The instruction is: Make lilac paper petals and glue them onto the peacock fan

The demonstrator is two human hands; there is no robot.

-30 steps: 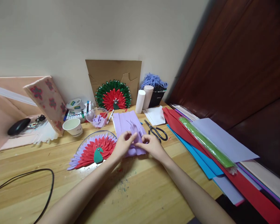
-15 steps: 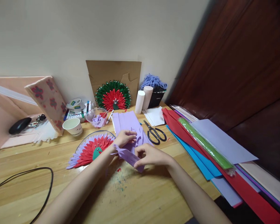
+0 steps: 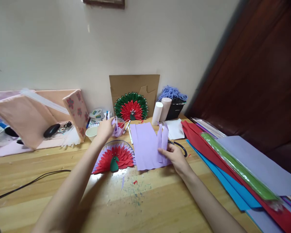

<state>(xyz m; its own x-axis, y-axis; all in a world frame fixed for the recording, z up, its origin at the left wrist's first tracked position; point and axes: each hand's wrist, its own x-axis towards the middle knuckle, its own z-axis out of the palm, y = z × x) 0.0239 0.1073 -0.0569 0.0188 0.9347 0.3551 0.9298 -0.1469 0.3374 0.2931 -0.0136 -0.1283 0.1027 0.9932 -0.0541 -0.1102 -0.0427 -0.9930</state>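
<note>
My left hand is closed at the clear bowl, with purple paper scraps at its fingertips. Some of the bowl is hidden behind these scraps and fingers. My right hand pinches a cut purple paper strip, split into narrow upright tongues at the top. This strip is over the right part of a larger purple sheet lying flat on the table. Black-handled scissors are partly covered by my right hand. Left of the sheet lies a red and purple peacock fan piece with a green body.
A green and red peacock piece leans on cardboard by the wall. Two white rolls stand to its right. Coloured sheets lie along the right edge. A paper cup and a black cable are on the left.
My left hand has moved from the purple sheet to the bowl, carrying scraps. My right hand has lifted the cut strip, now upright, to the right side of the sheet. The view has shifted left.
</note>
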